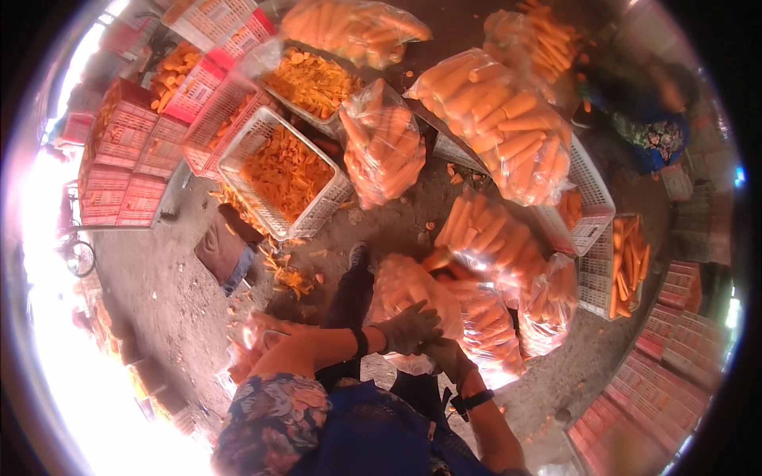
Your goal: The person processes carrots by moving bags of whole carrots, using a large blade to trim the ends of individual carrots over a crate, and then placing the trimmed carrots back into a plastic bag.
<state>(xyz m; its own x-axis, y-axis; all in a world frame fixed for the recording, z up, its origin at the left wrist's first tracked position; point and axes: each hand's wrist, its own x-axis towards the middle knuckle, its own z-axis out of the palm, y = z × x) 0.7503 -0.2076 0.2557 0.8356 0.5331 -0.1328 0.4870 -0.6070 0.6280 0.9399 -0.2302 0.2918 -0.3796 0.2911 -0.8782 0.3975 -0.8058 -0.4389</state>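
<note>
My left hand (409,328), in a grey-green work glove, has its fingers stretched out and spread. Against it, low in the middle of the view, is my right hand (447,358), gloved too; its fingers are partly hidden where the two hands meet. Just beyond both hands stands a clear plastic bag of carrots (411,282), partly covered by them. To its right are more filled bags: a large one (494,241), a lower one (485,324) and a smaller one (549,303). Whether either hand touches plastic cannot be made out.
A white plastic crate (336,196) holds orange peelings (286,172). Further bagged carrots (384,143) stand beyond. A cloth-covered low seat (223,250) sits at left. Stacked red crates (122,193) line the left side. Another person (652,134) is at upper right. Peelings litter the dirt floor (161,291).
</note>
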